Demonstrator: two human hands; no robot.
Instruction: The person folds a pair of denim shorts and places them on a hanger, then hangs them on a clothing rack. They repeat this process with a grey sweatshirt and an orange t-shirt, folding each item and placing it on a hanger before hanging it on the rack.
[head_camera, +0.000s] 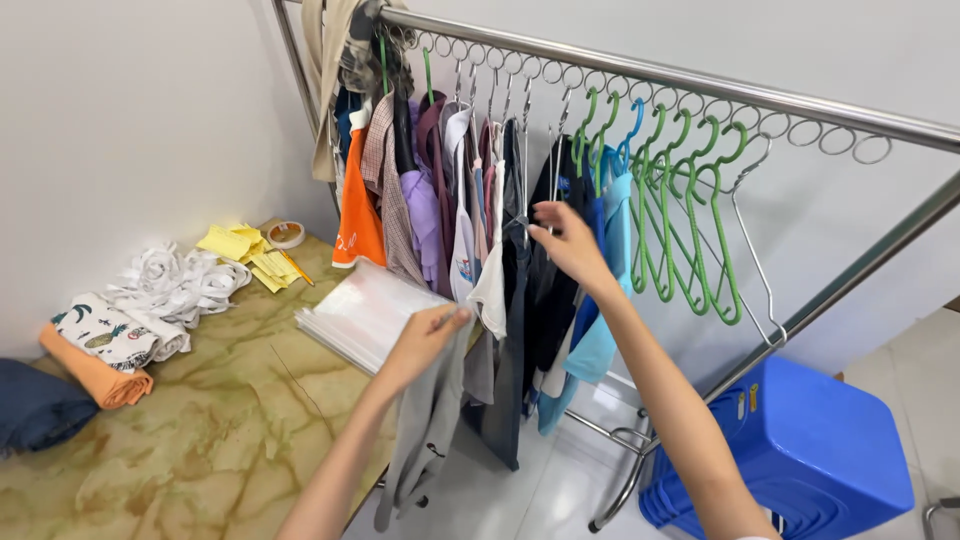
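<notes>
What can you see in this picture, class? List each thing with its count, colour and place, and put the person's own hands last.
clothes rack: one, silver metal, with rings along the bar, against the white wall
hanging clothes: many, orange, purple, white, dark and blue, on the rack's left half
empty hangers: several green, at least one wire, right of the clothes
clear bags: one stack, on the table edge
table: one, green-gold marble pattern, lower left
folded clothes: a few, orange, printed white, dark blue, far left
white strips: one pile, by the wall
yellow slips: a handful, beside a tape roll
blue bin: one, on the floor
left hand: holds a grey garment
right hand: on the dark hanging clothes
</notes>
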